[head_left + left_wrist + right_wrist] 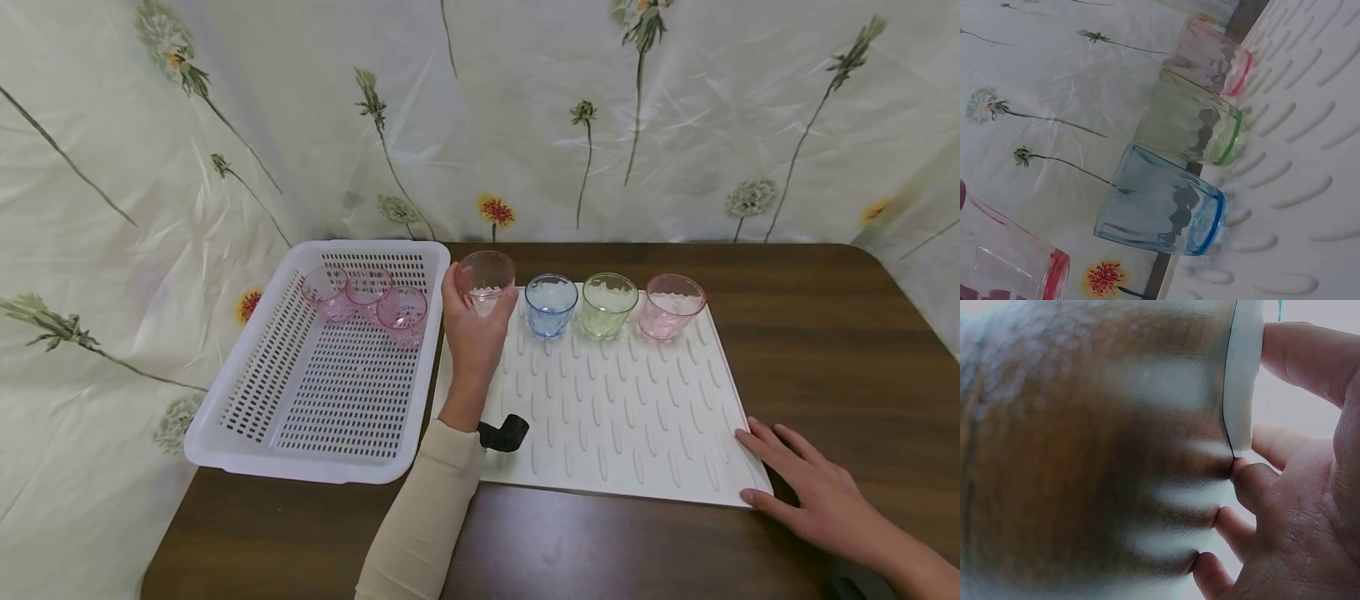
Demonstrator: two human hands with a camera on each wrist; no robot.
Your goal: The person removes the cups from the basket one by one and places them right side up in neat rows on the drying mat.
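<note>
My left hand (477, 329) grips a clear pink-tinted glass (486, 273) between thumb and fingers at the white ridged mat's back left corner. In the left wrist view that held glass (1013, 259) appears at the lower left, apart from the mat. To its right, a blue glass (551, 310), a green glass (609, 308) and a pink glass (670, 310) stand in a row along the back of the mat (600, 417). My right hand (813, 483) touches the mat's front right corner, its fingers spread over the edge and table.
A white perforated basket (202, 433) stands left of the mat, with three pink glasses (402, 315) grouped at its back. Both mat and basket are on a dark wooden table (840, 333). Behind the table hangs a flower-patterned sheet (525, 125).
</note>
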